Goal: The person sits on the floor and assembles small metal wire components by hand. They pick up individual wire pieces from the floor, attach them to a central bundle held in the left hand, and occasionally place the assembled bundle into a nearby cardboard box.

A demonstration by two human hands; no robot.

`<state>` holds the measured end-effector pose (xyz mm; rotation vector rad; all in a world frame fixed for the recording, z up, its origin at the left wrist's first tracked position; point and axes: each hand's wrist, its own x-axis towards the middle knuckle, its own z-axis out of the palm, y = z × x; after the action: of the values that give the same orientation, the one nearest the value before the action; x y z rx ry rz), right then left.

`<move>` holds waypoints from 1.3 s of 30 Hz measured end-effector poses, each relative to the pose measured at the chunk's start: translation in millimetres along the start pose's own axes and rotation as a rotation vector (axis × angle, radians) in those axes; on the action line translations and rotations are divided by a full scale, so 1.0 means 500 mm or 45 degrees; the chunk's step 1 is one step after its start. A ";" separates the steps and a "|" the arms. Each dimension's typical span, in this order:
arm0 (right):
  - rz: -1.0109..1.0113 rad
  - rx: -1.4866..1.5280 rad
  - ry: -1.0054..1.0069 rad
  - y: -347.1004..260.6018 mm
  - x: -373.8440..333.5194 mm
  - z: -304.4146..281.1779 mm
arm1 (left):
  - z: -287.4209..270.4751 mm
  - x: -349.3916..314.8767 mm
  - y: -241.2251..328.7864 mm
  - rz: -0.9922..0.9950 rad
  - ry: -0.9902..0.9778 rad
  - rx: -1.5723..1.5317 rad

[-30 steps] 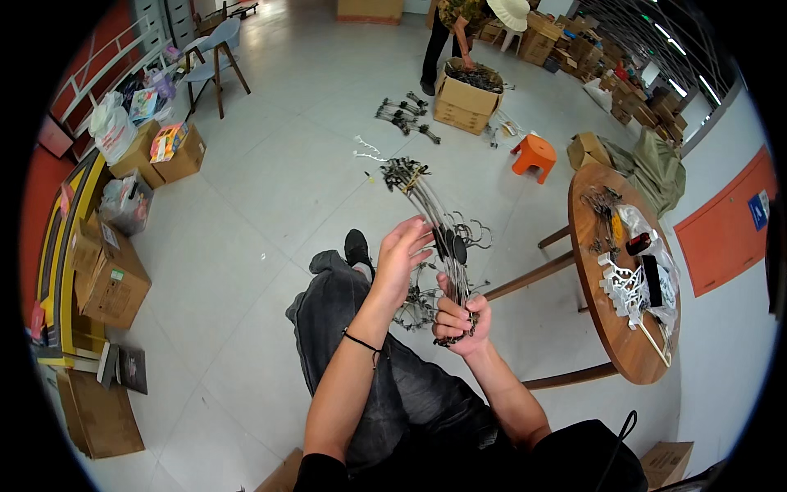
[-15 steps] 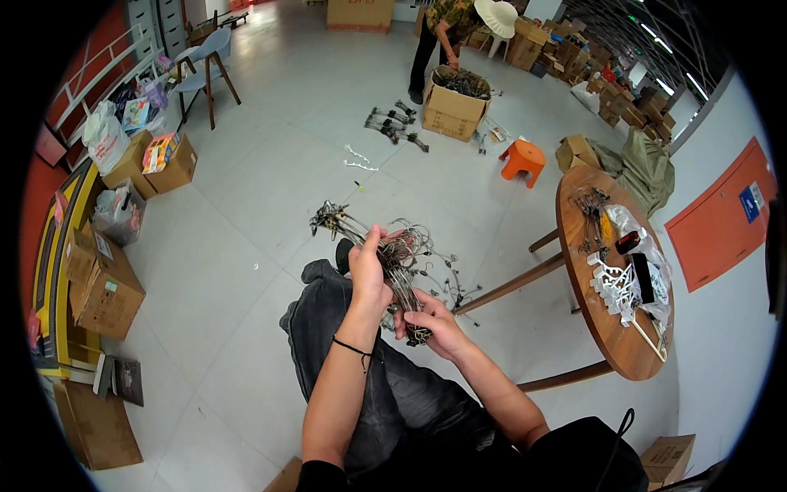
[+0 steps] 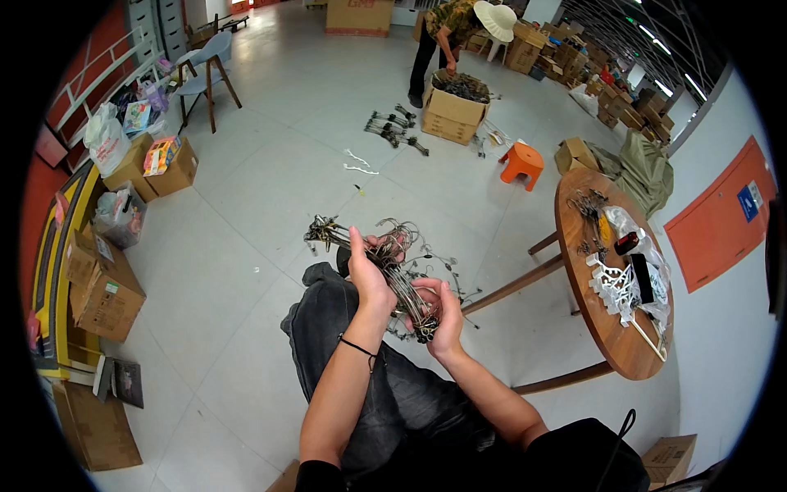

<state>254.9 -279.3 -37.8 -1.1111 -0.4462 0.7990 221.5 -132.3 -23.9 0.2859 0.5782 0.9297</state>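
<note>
I hold a thick bundle of metal wire clip hangers (image 3: 402, 286) slantwise above my lap. My left hand (image 3: 369, 280) is wrapped around the upper part, thumb pointing up and fingers mostly behind the wires. At the lower end, my right hand (image 3: 443, 318) cups the clips from the right side, its thumb raised. Curved hooks stick out past my left fingers, and dark clips cluster at both ends of the bundle. More loose hangers (image 3: 438, 264) lie on the floor just behind it, partly covered.
To the right, a round wooden table (image 3: 586, 283) carries hangers, white plastic pieces and a black object. An orange stool (image 3: 521, 165) stands beyond. Farther off, a person bends over a cardboard box (image 3: 451, 116) of hangers, near several hanger bundles (image 3: 389, 127) on the floor. Cartons (image 3: 111, 291) line the left.
My right hand has turned and shifted slightly right, its thumb lifting off the bundle to point upward. The bundle's upper end has dropped a little, and my left hand has moved slightly with it.
</note>
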 end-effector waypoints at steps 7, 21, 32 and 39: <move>0.152 -0.027 -0.188 0.028 0.011 -0.050 | 0.003 -0.007 -0.023 0.111 -0.103 0.153; 0.760 1.600 -0.079 -0.008 0.135 -0.104 | -0.027 0.019 -0.041 0.400 -0.315 1.338; 0.291 0.250 -0.164 -0.069 0.094 -0.088 | -0.007 -0.021 -0.017 0.118 -0.599 1.094; -0.060 -0.685 -0.404 -0.047 0.082 0.055 | -0.009 0.013 0.022 -0.139 -0.173 0.151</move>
<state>270.5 -236.3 -8.1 -1.4661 -0.9922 0.8397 214.6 -120.7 -24.9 0.4168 0.5189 0.7654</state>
